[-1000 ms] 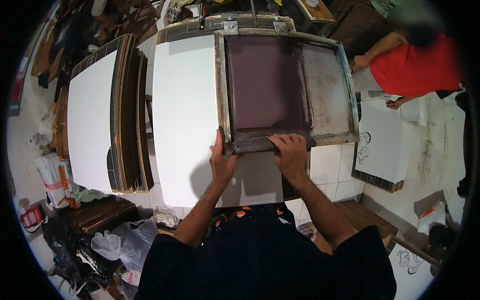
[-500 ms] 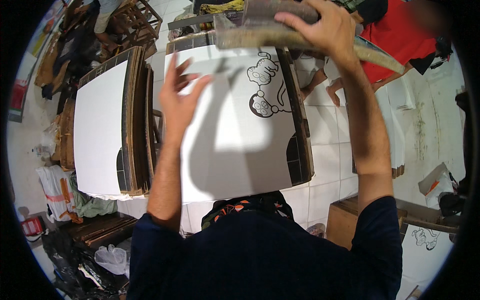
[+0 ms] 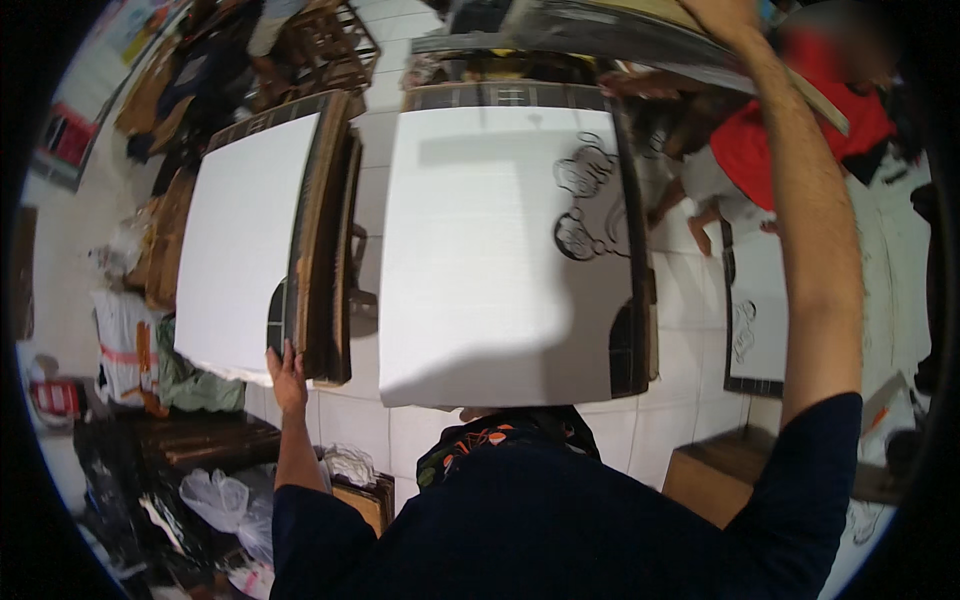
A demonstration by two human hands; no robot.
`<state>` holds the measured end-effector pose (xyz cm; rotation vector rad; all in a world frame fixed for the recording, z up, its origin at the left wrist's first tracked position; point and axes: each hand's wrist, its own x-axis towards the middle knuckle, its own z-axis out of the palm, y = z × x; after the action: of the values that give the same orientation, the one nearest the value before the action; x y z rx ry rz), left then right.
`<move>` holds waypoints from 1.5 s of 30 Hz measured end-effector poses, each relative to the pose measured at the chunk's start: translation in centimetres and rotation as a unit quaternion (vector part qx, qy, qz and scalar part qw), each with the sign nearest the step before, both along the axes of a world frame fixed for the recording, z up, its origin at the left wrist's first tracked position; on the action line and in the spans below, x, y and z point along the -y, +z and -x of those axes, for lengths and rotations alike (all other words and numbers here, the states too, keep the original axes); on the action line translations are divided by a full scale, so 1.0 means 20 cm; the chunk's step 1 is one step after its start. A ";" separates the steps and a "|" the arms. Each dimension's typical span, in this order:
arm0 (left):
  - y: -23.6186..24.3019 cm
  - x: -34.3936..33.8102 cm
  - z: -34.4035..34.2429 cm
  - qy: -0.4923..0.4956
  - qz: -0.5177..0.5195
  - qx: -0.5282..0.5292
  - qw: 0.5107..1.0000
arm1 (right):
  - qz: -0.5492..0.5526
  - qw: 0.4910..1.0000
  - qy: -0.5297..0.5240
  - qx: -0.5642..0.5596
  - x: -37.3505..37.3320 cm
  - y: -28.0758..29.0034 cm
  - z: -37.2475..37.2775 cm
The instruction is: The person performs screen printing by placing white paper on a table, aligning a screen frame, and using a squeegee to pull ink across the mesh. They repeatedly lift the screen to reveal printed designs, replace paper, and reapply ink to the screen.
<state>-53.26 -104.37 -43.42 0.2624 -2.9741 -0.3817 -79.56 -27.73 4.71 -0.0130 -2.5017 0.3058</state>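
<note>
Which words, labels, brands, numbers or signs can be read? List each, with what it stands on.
None can be read.
Centre sheet: a line drawing, no readable lettering.
Red pack, lower left: too small and blurred to read.
Red panel, upper left: too blurred to read.

Before you, a white sheet [image 3: 470, 260] lies flat on a dark-edged board [image 3: 629, 350], a black drawing [image 3: 573, 238] at its right; to your left, a blank sheet [image 3: 240, 245] tops a stack [image 3: 325, 250]; beyond, the grey frame [image 3: 620, 38] is raised, partly out of view.
</note>
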 end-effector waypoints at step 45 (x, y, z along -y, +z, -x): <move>0.18 -0.94 0.00 0.238 -0.176 0.023 0.955 | -0.016 1.000 0.001 0.012 0.07 0.14 0.15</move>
<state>-53.33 -85.49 -39.79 1.0093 -2.7330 -0.8400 -82.50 -29.12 7.50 -0.0020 -2.5308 0.2665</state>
